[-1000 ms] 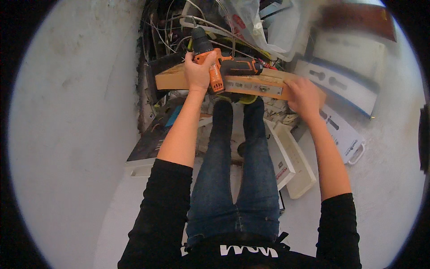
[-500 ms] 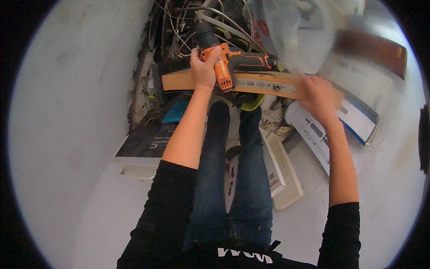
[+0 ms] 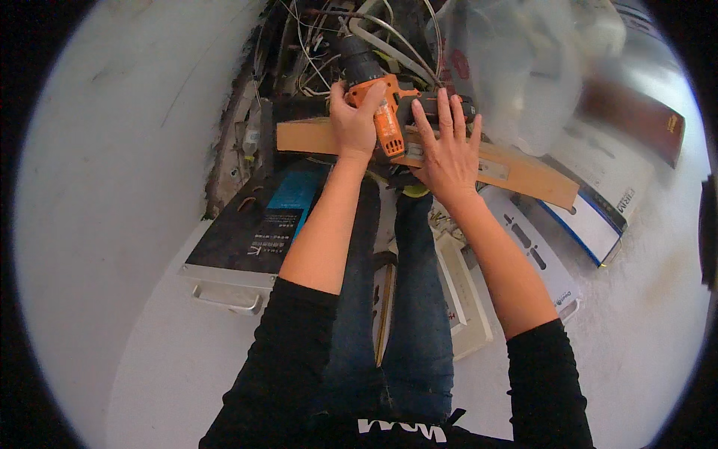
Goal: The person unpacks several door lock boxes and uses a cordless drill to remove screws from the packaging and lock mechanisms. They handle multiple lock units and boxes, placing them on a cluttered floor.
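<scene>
You had the orange cordless drill gripped in your left hand over the wooden board, its bit fitted but pointing clear, your right hand spread at the handle, and whether the metal rail was fastened couldn't be told.

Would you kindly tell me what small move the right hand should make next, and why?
Probably the right hand should curl its fingers around the black handle of the orange drill. Those fingers are spread over the handle, extended rather than wrapped around it, while the left hand grips the drill's body, which should help steady it.
</scene>
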Available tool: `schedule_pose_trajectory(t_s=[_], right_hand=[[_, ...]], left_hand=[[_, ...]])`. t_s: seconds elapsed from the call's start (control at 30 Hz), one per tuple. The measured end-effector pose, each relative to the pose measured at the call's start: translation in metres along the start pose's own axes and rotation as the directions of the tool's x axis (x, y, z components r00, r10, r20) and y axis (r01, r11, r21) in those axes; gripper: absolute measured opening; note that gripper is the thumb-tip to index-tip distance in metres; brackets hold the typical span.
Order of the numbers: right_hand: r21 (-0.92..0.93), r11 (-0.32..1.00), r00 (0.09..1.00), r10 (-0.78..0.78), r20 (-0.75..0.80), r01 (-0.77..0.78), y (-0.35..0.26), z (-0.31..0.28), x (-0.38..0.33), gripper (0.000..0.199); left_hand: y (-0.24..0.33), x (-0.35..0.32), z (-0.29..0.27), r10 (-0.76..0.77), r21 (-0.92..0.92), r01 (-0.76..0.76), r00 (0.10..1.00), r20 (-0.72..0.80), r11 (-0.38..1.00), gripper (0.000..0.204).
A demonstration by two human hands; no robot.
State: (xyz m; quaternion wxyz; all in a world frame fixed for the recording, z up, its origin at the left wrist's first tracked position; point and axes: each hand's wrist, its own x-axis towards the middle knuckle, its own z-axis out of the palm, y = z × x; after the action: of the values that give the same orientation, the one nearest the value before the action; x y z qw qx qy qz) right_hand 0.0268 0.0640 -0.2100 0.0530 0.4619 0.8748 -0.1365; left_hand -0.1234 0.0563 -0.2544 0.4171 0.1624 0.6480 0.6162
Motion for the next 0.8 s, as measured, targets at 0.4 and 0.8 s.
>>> schedule_pose_trajectory(t_s=[0.4,0.8], right_hand=[[0.37,0.918,0.99,-0.118,-0.082,0.141,-0.013,0.004,0.021,0.097],[0.175,0.98,0.989,-0.078,-0.128,0.1,0.012,0.014,0.074,0.072]], left_hand=[[-0.009,0.009,-0.003,0.006,0.003,-0.006,0.998,-0.063,1.0,0.048],[-0.007,0.019,-0.023,0.201,0.507,-0.23,0.973,0.113,0.831,0.038]])
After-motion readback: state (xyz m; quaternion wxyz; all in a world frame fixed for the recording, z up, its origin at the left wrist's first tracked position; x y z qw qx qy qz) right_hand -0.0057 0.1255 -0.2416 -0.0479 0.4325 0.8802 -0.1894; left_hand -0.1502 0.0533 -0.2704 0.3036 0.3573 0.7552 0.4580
